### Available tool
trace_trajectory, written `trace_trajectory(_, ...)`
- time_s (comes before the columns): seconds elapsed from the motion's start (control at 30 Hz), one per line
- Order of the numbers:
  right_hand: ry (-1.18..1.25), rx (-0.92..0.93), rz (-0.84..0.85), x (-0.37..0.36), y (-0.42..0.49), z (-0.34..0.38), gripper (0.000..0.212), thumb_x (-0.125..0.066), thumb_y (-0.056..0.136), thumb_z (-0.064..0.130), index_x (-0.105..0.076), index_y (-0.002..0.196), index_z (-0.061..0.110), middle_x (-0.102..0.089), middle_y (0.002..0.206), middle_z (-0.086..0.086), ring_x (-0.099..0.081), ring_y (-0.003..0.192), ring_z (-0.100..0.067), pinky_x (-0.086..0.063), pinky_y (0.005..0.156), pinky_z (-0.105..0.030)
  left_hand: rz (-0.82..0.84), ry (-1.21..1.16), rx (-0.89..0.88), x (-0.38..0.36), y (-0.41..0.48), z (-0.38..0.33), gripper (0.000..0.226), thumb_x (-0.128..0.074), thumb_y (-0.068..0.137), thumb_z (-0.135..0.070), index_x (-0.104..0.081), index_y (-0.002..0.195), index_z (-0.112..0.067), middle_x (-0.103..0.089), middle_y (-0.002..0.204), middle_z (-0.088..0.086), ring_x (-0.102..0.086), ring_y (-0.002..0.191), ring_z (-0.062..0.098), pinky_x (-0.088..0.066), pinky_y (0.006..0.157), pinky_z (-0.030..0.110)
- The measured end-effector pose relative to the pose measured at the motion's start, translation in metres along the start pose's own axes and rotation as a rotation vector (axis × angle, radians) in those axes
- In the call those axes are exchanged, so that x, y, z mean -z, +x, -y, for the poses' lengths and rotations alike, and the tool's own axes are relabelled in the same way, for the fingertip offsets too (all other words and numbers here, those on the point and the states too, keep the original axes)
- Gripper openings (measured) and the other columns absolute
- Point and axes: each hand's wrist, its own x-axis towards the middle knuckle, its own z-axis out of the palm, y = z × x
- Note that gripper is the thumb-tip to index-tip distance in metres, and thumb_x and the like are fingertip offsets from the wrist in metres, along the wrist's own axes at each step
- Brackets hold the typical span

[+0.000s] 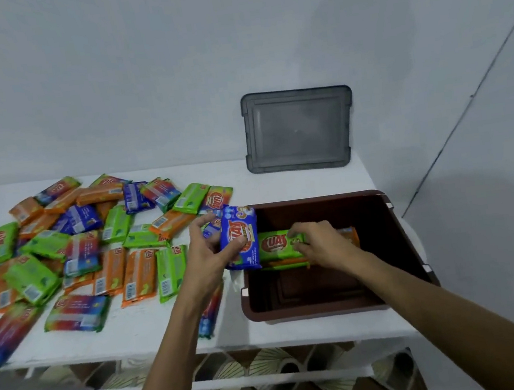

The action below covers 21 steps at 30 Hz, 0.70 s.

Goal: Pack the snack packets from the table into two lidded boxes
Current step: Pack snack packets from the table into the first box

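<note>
Two grips loaded: our left grip (206, 256) pinches blue packet (240, 229) at brown box (315, 312) rim; right grip (318, 243), just beside it, holds green packet (275, 245) inside.

One wide-angle view from a camera on the person's head, facing forward and tilted down at a white table (280, 187) within arm's reach. The left hand (207, 259) and right hand (319, 242) enter from below. A pale wall (168, 60) fills the top half.
</note>
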Motion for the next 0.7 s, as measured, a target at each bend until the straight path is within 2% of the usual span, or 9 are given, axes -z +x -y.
trace_trajectory(0.1,-0.175,0.024,-0.023,-0.002,0.001,0.000,0.026,-0.057,0.092,0.025,-0.061,0.118,0.022,-0.069,0.098,-0.012,-0.065,0.095,-0.032,-0.049,0.078,-0.035,0.034,0.054,-0.014,0.000,0.001,-0.004,0.046,-0.070,0.083,-0.007,-0.046,0.123,-0.015,-0.071,0.107,0.014,-0.071,0.092,0.026,-0.060,0.069,0.035)
trace_trajectory(0.17,-0.205,0.026,-0.117,0.008,0.000,0.004,0.026,-0.057,0.092,0.030,-0.060,0.117,0.025,-0.068,0.098,-0.008,-0.064,0.093,-0.030,-0.051,0.076,-0.037,0.064,0.128,-0.063,-0.002,0.002,-0.011,0.042,-0.070,0.084,-0.007,-0.055,0.122,-0.015,-0.069,0.108,0.012,-0.071,0.094,0.023,-0.061,0.072,0.037)
trace_trajectory(0.2,-0.097,0.040,-0.176,0.015,-0.002,0.007,0.024,-0.057,0.092,0.030,-0.060,0.116,0.025,-0.067,0.091,-0.004,-0.064,0.083,-0.024,-0.051,0.071,-0.034,0.084,0.160,-0.089,-0.004,0.003,-0.015,0.040,-0.070,0.084,-0.007,-0.059,0.122,-0.015,-0.068,0.109,0.010,-0.071,0.093,0.020,-0.061,0.071,0.034)
trace_trajectory(0.27,0.410,0.050,-0.170,0.032,-0.009,0.019,0.022,-0.058,0.095,0.025,-0.057,0.117,0.026,-0.068,0.082,0.000,-0.065,0.072,-0.010,-0.051,0.061,-0.029,0.156,0.200,-0.117,-0.010,0.004,-0.025,0.037,-0.069,0.084,-0.005,-0.064,0.119,-0.016,-0.068,0.109,0.005,-0.071,0.090,0.013,-0.058,0.067,0.024)
trace_trajectory(0.33,0.880,0.047,0.004,0.047,-0.018,0.029,0.031,-0.058,0.096,0.019,-0.052,0.126,0.025,-0.071,0.095,-0.009,-0.070,0.091,-0.014,-0.057,0.064,-0.028,0.249,0.253,-0.121,-0.018,0.007,-0.033,0.038,-0.070,0.084,-0.006,-0.064,0.120,-0.018,-0.069,0.107,0.002,-0.071,0.090,0.010,-0.056,0.066,0.021)
trace_trajectory(0.37,0.954,0.052,0.071,0.052,-0.023,0.031,0.035,-0.058,0.095,0.017,-0.051,0.128,0.025,-0.070,0.103,-0.012,-0.069,0.101,-0.018,-0.059,0.067,-0.030,0.283,0.287,-0.133,-0.022,0.009,-0.034,0.041,-0.071,0.084,-0.008,-0.062,0.122,-0.019,-0.071,0.106,0.002,-0.071,0.092,0.010,-0.057,0.068,0.022)
trace_trajectory(0.5,0.939,0.103,0.045,0.061,-0.037,0.022,0.024,-0.058,0.094,0.012,-0.059,0.118,0.013,-0.067,0.114,-0.008,-0.066,0.110,-0.020,-0.061,0.073,-0.035,0.226,0.474,-0.266,-0.034,0.020,-0.027,0.041,-0.072,0.085,-0.019,-0.060,0.125,-0.022,-0.070,0.107,-0.004,-0.067,0.098,0.007,-0.058,0.077,0.026)
trace_trajectory(0.6,0.791,0.003,-0.084,0.067,-0.046,-0.005,0.013,-0.061,0.092,0.019,-0.066,0.104,0.015,-0.069,0.108,-0.005,-0.066,0.110,-0.019,-0.061,0.074,-0.040,0.061,0.708,-0.456,-0.032,0.022,-0.017,0.027,-0.067,0.089,-0.019,-0.065,0.116,-0.021,-0.065,0.107,-0.007,-0.059,0.098,0.006,-0.047,0.080,0.013)
trace_trajectory(0.7,0.684,-0.096,-0.181,0.073,-0.049,-0.032,0.010,-0.061,0.093,0.017,-0.066,0.101,0.018,-0.068,0.106,-0.003,-0.066,0.107,-0.021,-0.061,0.069,-0.031,-0.052,0.902,-0.570,-0.022,0.025,0.001,0.023,-0.067,0.088,-0.016,-0.068,0.111,-0.015,-0.059,0.115,0.003,-0.052,0.110,0.016,-0.037,0.093,0.019)
